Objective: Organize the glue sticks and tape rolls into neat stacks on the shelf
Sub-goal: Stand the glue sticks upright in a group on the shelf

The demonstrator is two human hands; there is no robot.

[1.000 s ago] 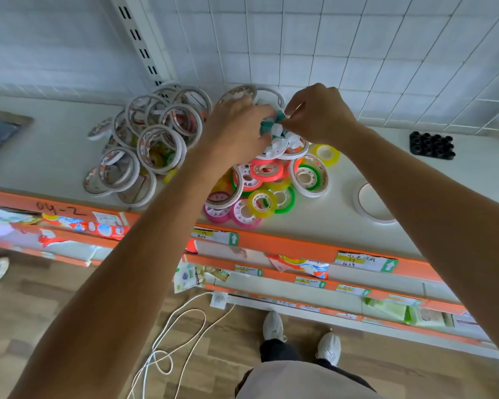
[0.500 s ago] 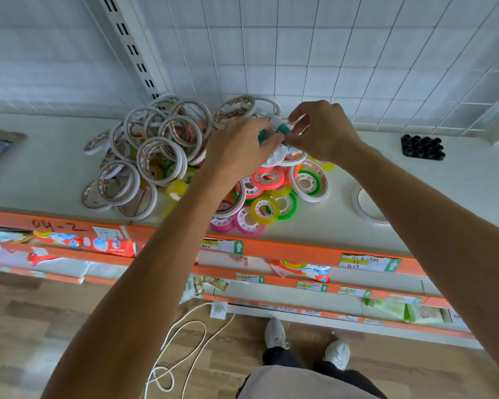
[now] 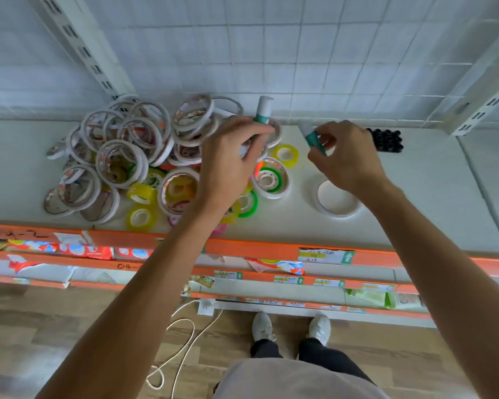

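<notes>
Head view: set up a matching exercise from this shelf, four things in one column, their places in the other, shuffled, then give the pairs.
Things
1. glue stick in the left hand
2. glue stick in the right hand
3. black caps cluster
4. lone white tape roll

Places
A. flat on the shelf, below the right hand
B. at the shelf's back, right of the right hand
C. held nearly upright above the tape pile by the left hand
D. pinched at a tilt, white cap up-left

Pairs: 1-C, 2-D, 3-B, 4-A

The left hand (image 3: 231,159) hides the lower body of its teal-and-white glue stick (image 3: 262,110) and several coloured tape rolls beneath.
</notes>
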